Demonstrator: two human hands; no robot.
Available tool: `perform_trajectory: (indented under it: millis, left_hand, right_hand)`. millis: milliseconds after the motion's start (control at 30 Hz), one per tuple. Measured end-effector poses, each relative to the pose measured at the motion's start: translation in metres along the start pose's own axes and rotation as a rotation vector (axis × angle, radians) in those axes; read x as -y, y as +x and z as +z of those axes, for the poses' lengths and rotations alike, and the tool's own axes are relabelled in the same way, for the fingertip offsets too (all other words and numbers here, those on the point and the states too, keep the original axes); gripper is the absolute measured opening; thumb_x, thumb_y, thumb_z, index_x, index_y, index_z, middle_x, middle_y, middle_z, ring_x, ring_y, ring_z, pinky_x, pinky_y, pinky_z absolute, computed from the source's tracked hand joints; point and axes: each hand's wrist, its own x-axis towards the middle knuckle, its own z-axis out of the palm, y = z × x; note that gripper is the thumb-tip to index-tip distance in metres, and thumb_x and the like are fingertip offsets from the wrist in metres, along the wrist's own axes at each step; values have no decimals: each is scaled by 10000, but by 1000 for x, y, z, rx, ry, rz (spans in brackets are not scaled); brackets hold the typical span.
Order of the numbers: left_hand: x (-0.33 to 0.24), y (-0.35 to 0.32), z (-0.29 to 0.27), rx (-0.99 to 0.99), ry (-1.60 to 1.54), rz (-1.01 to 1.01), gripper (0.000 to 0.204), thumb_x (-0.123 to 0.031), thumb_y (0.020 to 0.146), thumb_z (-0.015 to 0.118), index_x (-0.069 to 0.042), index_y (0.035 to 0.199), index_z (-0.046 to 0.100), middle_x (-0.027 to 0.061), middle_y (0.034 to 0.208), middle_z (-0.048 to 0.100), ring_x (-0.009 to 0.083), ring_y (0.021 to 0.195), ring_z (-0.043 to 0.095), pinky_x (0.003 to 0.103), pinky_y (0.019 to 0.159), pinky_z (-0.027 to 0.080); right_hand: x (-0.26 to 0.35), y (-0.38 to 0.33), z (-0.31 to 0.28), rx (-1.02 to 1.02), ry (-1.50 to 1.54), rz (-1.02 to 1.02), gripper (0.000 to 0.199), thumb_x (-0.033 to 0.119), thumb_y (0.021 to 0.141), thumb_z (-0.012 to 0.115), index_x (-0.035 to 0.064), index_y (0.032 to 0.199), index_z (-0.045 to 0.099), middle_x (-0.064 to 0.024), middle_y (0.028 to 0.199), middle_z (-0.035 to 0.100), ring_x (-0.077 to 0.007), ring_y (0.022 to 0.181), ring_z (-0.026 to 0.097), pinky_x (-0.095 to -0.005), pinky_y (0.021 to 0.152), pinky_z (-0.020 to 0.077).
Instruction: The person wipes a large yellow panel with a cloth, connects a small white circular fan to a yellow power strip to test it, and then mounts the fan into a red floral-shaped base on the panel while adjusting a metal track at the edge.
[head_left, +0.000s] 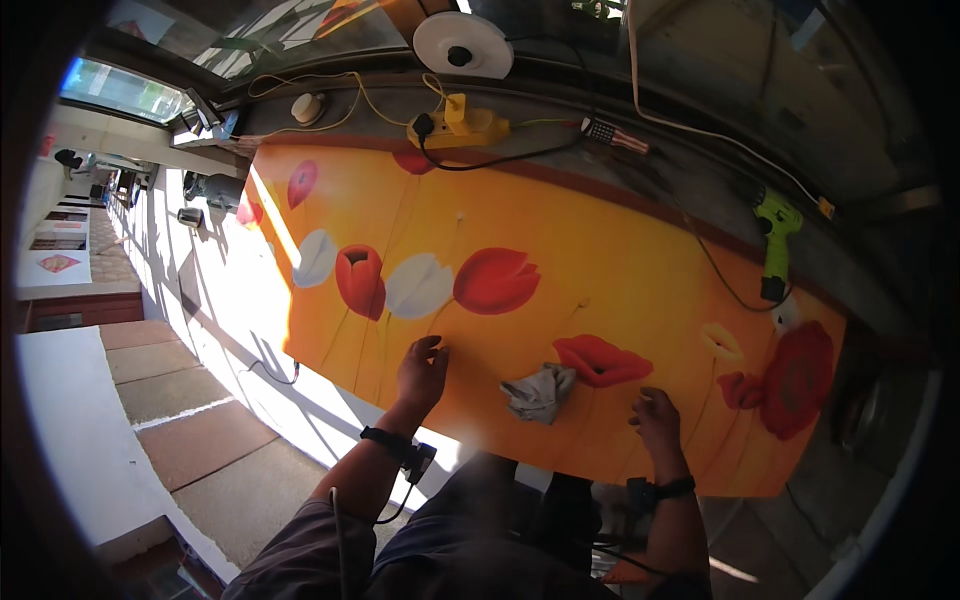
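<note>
A large orange panel (560,230) printed with red and white tulips lies flat in front of me. My left hand (422,370) hovers over its near edge with fingers curled and nothing in them. My right hand (657,420) rests near the same edge, fingers bent, also holding nothing. Between my hands lies a crumpled grey cloth (540,392) on the panel, beside a red flower print. Neither hand touches the cloth.
A green cordless drill (775,240) lies at the panel's far right. A yellow power strip (458,125) with cables, a white round spool (462,45) and a small round white object (307,106) sit along the far ledge. Paved floor and a white wall are at left.
</note>
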Motion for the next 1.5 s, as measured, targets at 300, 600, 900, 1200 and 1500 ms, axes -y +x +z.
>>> perform_trajectory:
  millis: [300, 600, 900, 1200, 1500]
  left_hand:
    - [-20, 19, 12, 11, -55, 55, 312, -225, 934, 639, -17, 1167, 635, 164, 1137, 674, 297, 990, 689, 384, 834, 539]
    - [-124, 146, -19, -289, -316, 354, 322, -261, 925, 654, -4, 1118, 645, 163, 1052, 706, 305, 952, 693, 386, 826, 535]
    - [-215, 255, -44, -360, -12, 355, 545, -418, 872, 700, -18, 1226, 596, 204, 1101, 693, 366, 1052, 665, 453, 893, 525]
    - [-230, 274, -52, -247, 128, 270, 551, -467, 881, 665, -27, 1208, 613, 195, 1114, 693, 369, 1058, 661, 469, 885, 528]
    - [-206, 269, -61, -242, -57, 327, 541, -426, 883, 675, 9, 1196, 612, 190, 1076, 699, 347, 1032, 671, 435, 881, 517]
  right_hand:
    - [8, 1, 15, -41, -47, -42, 377, 215, 946, 644, 37, 1274, 589, -91, 902, 671, -171, 763, 690, -317, 668, 552]
    - [-12, -2, 6, -30, -71, -13, 385, 217, 974, 606, 75, 1328, 552, -99, 1032, 678, -174, 788, 697, -304, 629, 522]
    - [-32, -15, 1, -43, 22, 32, 377, 197, 980, 583, 36, 1318, 535, -87, 993, 657, -154, 747, 675, -274, 598, 499]
    - [-51, -27, -12, -97, 105, 59, 322, 172, 964, 599, 42, 1257, 577, -70, 931, 662, -137, 693, 662, -267, 582, 521]
    - [13, 12, -18, -231, -132, -330, 338, 205, 928, 648, 54, 1227, 603, -116, 1007, 682, -184, 797, 686, -297, 695, 542]
